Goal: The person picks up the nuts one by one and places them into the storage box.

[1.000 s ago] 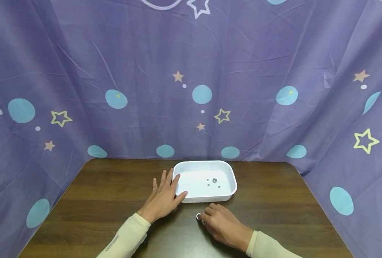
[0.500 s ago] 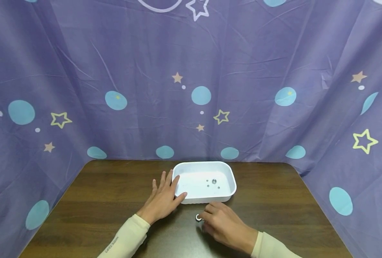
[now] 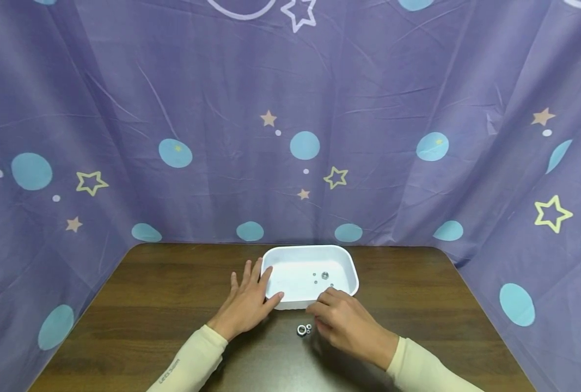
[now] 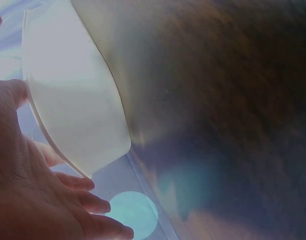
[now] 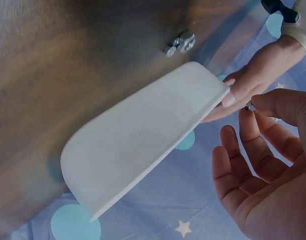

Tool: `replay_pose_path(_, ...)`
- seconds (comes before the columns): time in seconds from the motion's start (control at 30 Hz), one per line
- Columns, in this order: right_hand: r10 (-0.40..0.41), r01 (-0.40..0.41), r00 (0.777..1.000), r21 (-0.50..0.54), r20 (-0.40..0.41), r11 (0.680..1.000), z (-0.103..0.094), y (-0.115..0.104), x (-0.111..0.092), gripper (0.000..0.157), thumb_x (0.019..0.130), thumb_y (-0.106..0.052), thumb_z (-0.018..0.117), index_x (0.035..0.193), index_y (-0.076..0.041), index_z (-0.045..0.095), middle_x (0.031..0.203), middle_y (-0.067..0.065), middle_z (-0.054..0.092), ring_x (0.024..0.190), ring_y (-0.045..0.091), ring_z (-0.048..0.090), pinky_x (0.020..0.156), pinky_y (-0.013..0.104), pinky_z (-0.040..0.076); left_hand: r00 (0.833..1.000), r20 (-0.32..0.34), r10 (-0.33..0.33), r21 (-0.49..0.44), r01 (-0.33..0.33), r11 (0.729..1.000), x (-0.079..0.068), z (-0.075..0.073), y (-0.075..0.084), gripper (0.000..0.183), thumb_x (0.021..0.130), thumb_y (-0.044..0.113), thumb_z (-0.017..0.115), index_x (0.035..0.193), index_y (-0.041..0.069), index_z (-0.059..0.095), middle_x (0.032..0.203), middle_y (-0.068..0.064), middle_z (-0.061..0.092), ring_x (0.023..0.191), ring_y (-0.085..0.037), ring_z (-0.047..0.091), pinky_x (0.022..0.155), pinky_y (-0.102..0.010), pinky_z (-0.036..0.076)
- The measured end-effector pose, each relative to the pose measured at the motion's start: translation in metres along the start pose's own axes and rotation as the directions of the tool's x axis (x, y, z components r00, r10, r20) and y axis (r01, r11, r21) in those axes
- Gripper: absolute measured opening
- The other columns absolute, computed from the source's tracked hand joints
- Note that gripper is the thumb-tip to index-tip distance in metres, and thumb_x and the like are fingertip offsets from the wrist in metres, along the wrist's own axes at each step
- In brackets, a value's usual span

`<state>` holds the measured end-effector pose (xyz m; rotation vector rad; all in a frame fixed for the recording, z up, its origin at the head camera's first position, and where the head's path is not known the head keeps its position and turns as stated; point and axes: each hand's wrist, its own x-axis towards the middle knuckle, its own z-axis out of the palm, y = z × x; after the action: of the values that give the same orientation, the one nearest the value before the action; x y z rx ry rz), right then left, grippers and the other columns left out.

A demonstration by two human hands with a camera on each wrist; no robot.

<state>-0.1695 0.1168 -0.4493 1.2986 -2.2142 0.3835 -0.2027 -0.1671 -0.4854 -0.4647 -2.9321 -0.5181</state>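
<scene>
My left hand [image 3: 246, 299] lies with fingers spread over the left end of a white rectangular tray [image 3: 310, 304], thumb and fingertips at its rim. In the left wrist view, the left hand's fingers reach along the rim of the tray [image 4: 73, 95]. My right hand [image 3: 344, 324] is raised just in front of the tray's near edge. Between its thumb and index fingertip it pinches a small metal nut [image 5: 249, 105], hidden in the head view. On the table below that hand sit a large nut [image 3: 301, 330] and two smaller nuts [image 3: 309, 327] beside it.
Inside the tray, toward its right half, lie a larger nut [image 3: 325, 275] and several tiny ones. The brown wooden table [image 3: 182, 283] ends at a purple curtain [image 3: 221, 163] printed with stars and blue dots, which hangs behind and along both sides.
My right hand has lifted from the nuts on the table and moved up toward the tray, holding a small nut. The remaining nuts are uncovered. My left hand stays at the tray.
</scene>
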Motion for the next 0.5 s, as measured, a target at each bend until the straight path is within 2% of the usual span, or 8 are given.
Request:
replay_pose_path(0.33,0.069,-0.069,0.998,0.001,-0.014,0.998,-0.009,0.025,0.016,0.028,0.079,-0.001,0.093,0.101,-0.013,0.081,0.091,-0.006,0.072,0.083,0.011,0.063,0.071,0.029,0.056,1.0,-0.008,0.007,0.005,-0.007,1.0,-0.001,0.0,0.001,0.081,0.11,0.06,0.056,0.168,0.005,0.044,0.18,-0.026,0.021,0.165,-0.054,0.015,0.121,-0.085,0.017)
replay_pose_path(0.5,0.116,-0.116,0.993,0.005,0.013,0.993,-0.009,0.043,0.021,0.026,0.081,0.0,0.091,0.103,-0.012,0.083,0.091,-0.005,0.075,0.087,0.013,0.067,0.072,0.029,0.058,1.0,-0.006,0.003,0.003,-0.003,1.0,0.0,0.0,0.001,0.081,0.11,0.059,0.057,0.168,0.004,0.044,0.18,-0.026,0.02,0.165,-0.054,0.013,0.121,-0.085,0.016)
